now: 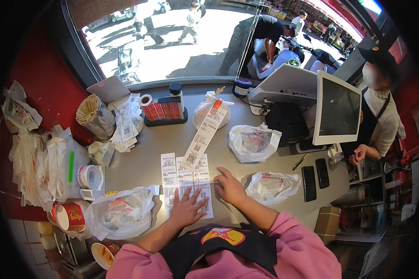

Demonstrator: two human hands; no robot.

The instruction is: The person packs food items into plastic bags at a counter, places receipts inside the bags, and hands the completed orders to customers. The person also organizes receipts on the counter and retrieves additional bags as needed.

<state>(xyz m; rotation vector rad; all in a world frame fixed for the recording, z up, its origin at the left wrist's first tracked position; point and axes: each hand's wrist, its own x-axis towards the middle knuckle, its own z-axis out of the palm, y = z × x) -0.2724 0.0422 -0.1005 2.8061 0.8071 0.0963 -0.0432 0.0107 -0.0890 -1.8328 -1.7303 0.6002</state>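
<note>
My left hand [189, 207] lies with fingers spread on printed paper receipts [168, 174] laid side by side on the counter. My right hand [229, 186] rests just right of the receipts, fingers apart, holding nothing. A long receipt [204, 137] with a red label overlaps their top and runs up to a tied white plastic bag [198, 113], which has wooden chopsticks at its top. To the right are two open plastic bags, one farther [254, 143] and one nearer [273, 187]. Another open plastic bag [120, 212] stands left of my left hand.
On the left are stacked plastic bags [61, 164], a tape roll [88, 176], a container of wooden sticks [101, 120] and a receipt pile [127, 122]. A label roll [146, 101] stands at the back. On the right are a monitor [338, 108], two phones [309, 183] and a co-worker [379, 108].
</note>
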